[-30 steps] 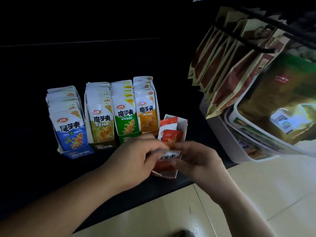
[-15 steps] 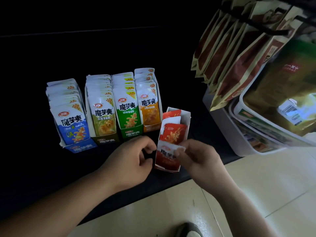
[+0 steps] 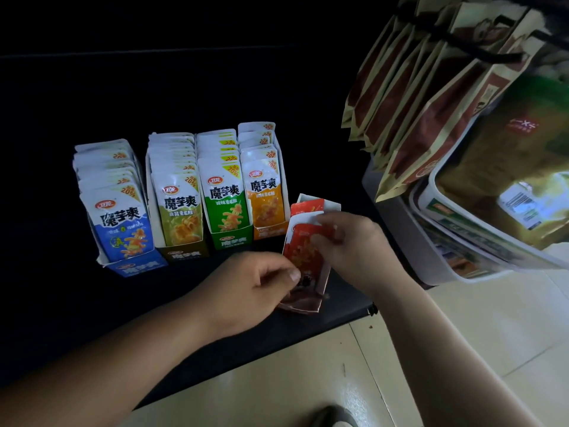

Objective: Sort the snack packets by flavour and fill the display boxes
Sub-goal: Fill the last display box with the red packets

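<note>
Several display boxes stand in a row on a dark shelf: blue (image 3: 118, 217), olive (image 3: 178, 204), green (image 3: 223, 195) and orange (image 3: 264, 189), each packed with upright packets. To their right is the red box (image 3: 320, 278), holding only a few red packets. My right hand (image 3: 351, 245) pinches the top of a red packet (image 3: 303, 245) that stands in this box. My left hand (image 3: 252, 291) pinches the same packet's lower edge at the box's left wall. Another red packet (image 3: 306, 206) stands behind it.
Brown snack bags (image 3: 415, 97) hang from a hook rack at upper right. Below them a white bin (image 3: 437, 266) holds large gold-green bags (image 3: 505, 167). The dark shelf edge (image 3: 308, 340) runs diagonally; pale floor tiles (image 3: 308, 386) lie below, with a shoe tip (image 3: 332, 419) at the bottom.
My left hand came back to the red box and took the packet's lower edge. My right hand rose from the box's front to the packet's top. The view shifted slightly.
</note>
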`<act>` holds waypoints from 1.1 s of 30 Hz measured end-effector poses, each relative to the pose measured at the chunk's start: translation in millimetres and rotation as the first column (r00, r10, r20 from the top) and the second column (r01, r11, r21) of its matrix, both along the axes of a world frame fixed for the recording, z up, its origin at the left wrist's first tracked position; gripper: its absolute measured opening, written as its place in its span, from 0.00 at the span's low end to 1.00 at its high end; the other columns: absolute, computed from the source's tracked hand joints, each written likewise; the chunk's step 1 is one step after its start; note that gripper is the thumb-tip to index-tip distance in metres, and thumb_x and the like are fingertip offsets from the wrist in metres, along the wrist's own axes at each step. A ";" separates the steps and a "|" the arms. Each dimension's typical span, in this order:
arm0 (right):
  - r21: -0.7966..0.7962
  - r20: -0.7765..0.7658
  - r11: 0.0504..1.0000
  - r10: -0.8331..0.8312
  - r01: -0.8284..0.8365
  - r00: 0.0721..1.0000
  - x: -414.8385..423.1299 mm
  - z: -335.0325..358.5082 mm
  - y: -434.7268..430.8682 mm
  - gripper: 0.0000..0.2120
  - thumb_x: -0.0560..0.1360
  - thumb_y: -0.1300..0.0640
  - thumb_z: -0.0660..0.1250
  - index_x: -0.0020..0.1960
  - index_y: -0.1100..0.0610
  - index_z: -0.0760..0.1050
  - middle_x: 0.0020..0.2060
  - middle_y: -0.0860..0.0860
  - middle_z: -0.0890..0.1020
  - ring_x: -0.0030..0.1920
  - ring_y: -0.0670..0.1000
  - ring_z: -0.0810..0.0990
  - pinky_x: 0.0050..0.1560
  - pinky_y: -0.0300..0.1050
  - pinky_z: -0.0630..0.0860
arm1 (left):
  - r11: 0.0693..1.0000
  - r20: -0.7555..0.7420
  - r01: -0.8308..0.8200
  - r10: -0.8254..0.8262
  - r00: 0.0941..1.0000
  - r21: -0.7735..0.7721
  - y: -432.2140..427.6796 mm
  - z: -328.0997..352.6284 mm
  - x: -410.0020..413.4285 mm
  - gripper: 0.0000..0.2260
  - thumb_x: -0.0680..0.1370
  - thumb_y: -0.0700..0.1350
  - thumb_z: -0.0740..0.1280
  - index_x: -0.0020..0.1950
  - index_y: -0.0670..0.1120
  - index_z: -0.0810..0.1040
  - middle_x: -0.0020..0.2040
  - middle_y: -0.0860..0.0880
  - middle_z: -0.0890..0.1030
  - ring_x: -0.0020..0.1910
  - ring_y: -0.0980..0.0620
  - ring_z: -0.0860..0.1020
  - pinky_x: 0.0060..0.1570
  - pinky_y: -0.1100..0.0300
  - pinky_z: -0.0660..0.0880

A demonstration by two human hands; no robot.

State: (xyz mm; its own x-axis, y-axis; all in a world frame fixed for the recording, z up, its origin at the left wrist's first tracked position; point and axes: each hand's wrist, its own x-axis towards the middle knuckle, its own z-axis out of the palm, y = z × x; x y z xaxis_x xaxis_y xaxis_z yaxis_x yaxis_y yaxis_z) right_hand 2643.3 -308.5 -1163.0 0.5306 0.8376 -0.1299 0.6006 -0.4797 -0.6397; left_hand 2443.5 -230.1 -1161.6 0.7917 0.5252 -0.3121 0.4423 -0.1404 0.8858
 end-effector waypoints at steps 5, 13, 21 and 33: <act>-0.097 0.211 0.995 0.025 -0.004 0.977 -9.3 -0.5 13.4 0.04 0.75 0.46 0.74 0.48 0.44 0.81 0.46 0.45 0.83 0.47 0.50 0.83 0.44 0.51 0.83 | 0.999 0.024 -0.053 0.053 0.998 0.009 2.0 -6.6 3.8 0.03 0.80 0.47 0.72 0.50 0.54 0.86 0.38 0.61 0.83 0.34 0.64 0.79 0.35 0.70 0.72; 0.410 -0.263 0.904 -0.013 0.124 0.965 -7.0 23.0 -30.8 0.08 0.78 0.65 0.72 0.47 0.52 0.80 0.46 0.53 0.83 0.47 0.52 0.84 0.49 0.54 0.83 | 0.944 -0.012 -0.279 0.285 0.958 0.175 14.1 -9.5 2.5 0.25 0.71 0.54 0.80 0.64 0.62 0.74 0.54 0.60 0.75 0.40 0.57 0.77 0.42 0.58 0.80; 0.299 -0.421 0.883 -0.218 0.361 0.881 -23.8 12.0 -33.4 0.03 0.80 0.60 0.70 0.49 0.58 0.77 0.39 0.54 0.86 0.40 0.56 0.85 0.47 0.65 0.83 | 0.998 0.075 -0.045 0.047 0.996 -0.032 12.9 9.8 -0.6 0.34 0.75 0.35 0.76 0.70 0.68 0.75 0.60 0.60 0.79 0.40 0.59 0.81 0.38 0.67 0.76; 0.073 -0.556 0.880 -0.354 0.469 0.752 -32.6 7.6 -32.0 0.07 0.82 0.58 0.68 0.51 0.62 0.73 0.37 0.57 0.87 0.37 0.58 0.87 0.36 0.52 0.84 | 0.964 0.130 -0.008 0.044 0.990 -0.265 28.8 26.9 -5.2 0.21 0.75 0.37 0.69 0.67 0.51 0.77 0.62 0.54 0.85 0.61 0.54 0.82 0.58 0.51 0.79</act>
